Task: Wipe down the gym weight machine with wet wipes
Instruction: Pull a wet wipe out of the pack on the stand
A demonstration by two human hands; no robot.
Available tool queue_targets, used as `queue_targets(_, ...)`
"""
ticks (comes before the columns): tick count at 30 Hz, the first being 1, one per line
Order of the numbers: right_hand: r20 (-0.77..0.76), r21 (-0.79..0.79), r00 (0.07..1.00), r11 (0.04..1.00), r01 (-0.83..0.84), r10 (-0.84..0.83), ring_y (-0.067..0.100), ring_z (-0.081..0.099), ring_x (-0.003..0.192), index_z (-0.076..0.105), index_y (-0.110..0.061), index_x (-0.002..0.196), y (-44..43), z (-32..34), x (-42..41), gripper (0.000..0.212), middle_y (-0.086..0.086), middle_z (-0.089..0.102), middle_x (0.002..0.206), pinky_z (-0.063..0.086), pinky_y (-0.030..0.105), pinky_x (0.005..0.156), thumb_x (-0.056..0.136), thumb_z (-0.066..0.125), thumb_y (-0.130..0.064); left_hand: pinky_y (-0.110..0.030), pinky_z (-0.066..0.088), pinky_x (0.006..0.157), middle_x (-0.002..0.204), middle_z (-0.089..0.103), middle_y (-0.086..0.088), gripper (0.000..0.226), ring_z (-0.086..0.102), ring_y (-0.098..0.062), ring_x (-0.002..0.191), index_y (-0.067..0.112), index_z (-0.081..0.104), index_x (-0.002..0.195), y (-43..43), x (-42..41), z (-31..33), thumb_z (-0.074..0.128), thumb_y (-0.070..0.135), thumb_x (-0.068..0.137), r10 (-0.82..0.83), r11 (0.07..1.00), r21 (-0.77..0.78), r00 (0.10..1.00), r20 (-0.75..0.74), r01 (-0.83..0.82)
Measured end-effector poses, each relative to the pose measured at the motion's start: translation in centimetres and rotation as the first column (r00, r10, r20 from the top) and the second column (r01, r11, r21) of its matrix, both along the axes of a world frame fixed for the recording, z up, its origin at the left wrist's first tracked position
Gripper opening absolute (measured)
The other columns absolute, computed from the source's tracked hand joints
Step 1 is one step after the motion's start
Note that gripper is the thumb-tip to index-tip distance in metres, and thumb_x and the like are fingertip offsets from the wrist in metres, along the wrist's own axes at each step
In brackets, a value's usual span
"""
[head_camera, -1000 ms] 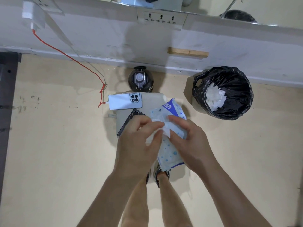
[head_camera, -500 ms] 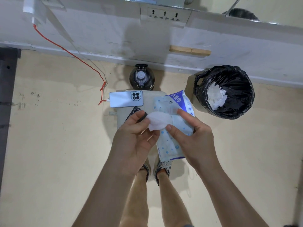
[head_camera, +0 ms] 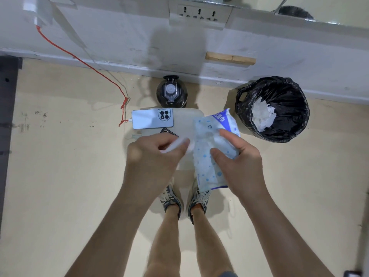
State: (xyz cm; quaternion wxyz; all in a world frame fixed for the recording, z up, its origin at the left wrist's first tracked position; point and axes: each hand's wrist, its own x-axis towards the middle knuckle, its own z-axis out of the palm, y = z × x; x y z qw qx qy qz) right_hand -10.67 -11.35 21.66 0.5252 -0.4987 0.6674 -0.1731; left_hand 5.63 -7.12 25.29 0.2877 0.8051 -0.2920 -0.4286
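my left hand [head_camera: 153,154] is curled, thumb and fingertips pinching a wet wipe [head_camera: 180,143]. the wipe is motion-blurred, so i cannot tell how much of it is free of the pack. the risk on this side, as i judge it: if i pull toward 9 o'clock too fast, the sheet could tear, or drag the next one out with it, since the sheets are probably folded into each other at the opening.

at about 11 o'clock of my left knuckles a pale phone [head_camera: 152,118] lies on a beige pad [head_camera: 185,116], with a darker phone [head_camera: 169,131] just beside it. a dripping wipe or a dropped pack would land on them.

the wipe pack [head_camera: 206,166] is at 3 o'clock of my left hand. my right hand [head_camera: 239,166] grips it, thumb on the upper face and fingers [head_camera: 216,154] curled onto it nearer me. if that grip is slack, the whole pack could slide along with the pull; if it squeezes over the opening, it could trap the sheet.

the wipe lies between the two hands. one end is inside my left fingertips; the other meets the pack at about 10 o'clock of my right hand.

a lined bin [head_camera: 272,128] holding crumpled white material stands at 1 o'clock of the right hand, well apart. the weight machine is not in view, so the wiping is not yet begun.
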Motion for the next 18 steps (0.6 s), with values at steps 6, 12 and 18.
queue_targets(6,0.163,0.189,0.974,0.974,0.127,-0.159,0.006,0.067,0.085,0.069,-0.039,0.106,-0.8,-0.6,-0.7,0.037,-0.017,0.069,0.097,0.058,0.026,0.076,0.088,0.067,-0.007,-0.03,0.054,0.071,0.087,0.075,-0.006,0.034,0.069,-0.022,0.077,0.007,0.07,0.091,0.4,0.9,-1.3,0.048,0.031,0.1,0.414,0.888,0.09,0.701,-0.58,-0.45)
queue_targets(12,0.046,0.23,0.996,0.971,0.062,-0.075,0.001,0.056,0.07,0.068,-0.022,0.08,-0.8,-5.8,-0.8,0.025,-0.026,0.065,0.079,0.046,0.026,0.066,0.087,0.055,-0.002,-0.038,0.051,0.073,0.086,0.074,-0.015,0.013,0.066,-0.025,0.078,0.013,0.075,0.09,3.1,0.2,-7.3,0.063,0.016,0.094,0.3,0.951,0.199,0.858,-0.416,-0.236)
queue_targets(18,0.009,0.251,0.995,0.963,0.095,-0.1,0.009,0.044,0.051,0.061,-0.019,0.074,-0.3,-17.0,1.4,0.031,-0.005,0.064,0.089,0.036,0.021,0.049,0.089,0.046,0.003,-0.038,0.056,0.079,0.101,0.074,-0.009,0.017,0.069,-0.025,0.09,0.01,0.072,0.104,4.9,-0.7,-13.8,0.062,0.018,0.093,0.439,0.897,0.296,0.74,-0.509,-0.329)
